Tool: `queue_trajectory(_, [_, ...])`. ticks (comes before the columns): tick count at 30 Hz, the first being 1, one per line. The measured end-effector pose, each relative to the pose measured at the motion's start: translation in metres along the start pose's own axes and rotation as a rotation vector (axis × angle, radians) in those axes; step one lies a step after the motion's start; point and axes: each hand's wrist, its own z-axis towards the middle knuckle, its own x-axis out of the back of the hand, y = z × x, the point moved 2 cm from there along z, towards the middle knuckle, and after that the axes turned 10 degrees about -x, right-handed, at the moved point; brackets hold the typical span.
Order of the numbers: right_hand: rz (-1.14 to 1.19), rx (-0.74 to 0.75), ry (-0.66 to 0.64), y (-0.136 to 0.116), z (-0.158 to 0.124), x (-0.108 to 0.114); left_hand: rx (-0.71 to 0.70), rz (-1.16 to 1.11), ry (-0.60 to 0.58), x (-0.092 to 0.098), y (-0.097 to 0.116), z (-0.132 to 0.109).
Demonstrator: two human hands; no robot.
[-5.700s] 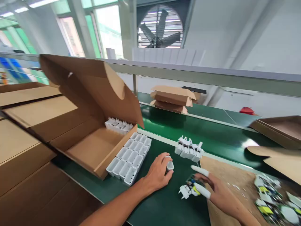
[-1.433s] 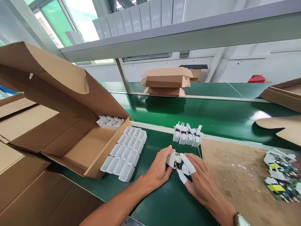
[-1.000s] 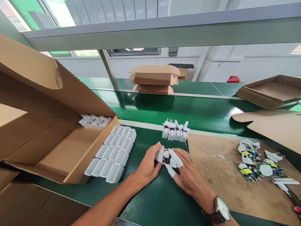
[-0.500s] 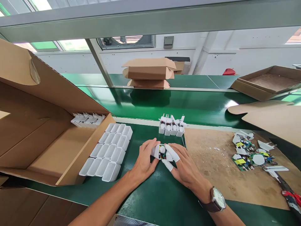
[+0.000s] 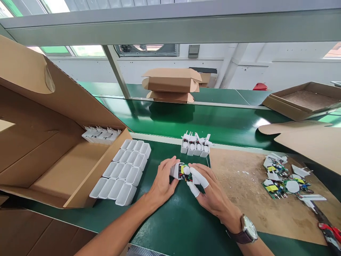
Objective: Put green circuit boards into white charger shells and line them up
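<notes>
My left hand [image 5: 163,179] is closed round a small white plastic case [image 5: 174,171], held on its side over the green bench. A circuit board [image 5: 184,170] with a yellow part and a white round part sits partly inside the case's mouth. Pinching the board's outer end is my right hand [image 5: 213,188], with white covers on thumb and fingers and a watch on the wrist. Just beyond the hands stand several filled cases [image 5: 195,146], white parts sticking up from them. Rows of white cases with open tops [image 5: 125,170] lie left of my left hand.
A large open carton [image 5: 66,170] on the left holds more filled cases [image 5: 101,136]. On a brown board [image 5: 231,185] to the right lie several loose circuit boards [image 5: 279,181] and a red-and-black handled tool [image 5: 329,227]. Cardboard boxes [image 5: 173,83] and a shallow tray [image 5: 306,97] sit behind.
The board now shows further out of the case's mouth, and my right hand has shifted slightly right and down. The whole view has tilted a little.
</notes>
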Motion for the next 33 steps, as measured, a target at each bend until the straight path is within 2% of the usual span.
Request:
queue_trajectory(14, [0.017,0.003,0.017,0.0005,-0.0039,-0.0036,-0.050,-0.030,0.047,-0.0011,-0.0007,-0.0007])
queue_trajectory(28, [0.020,-0.007,0.009,0.0009,-0.0019,-0.0028,-0.008,-0.015,0.005,-0.0008,-0.0011,-0.0032])
queue_trajectory(33, [0.012,-0.033,0.002,-0.0010,-0.0001,-0.0011,-0.035,-0.023,0.022,-0.0004,-0.0001,-0.0019])
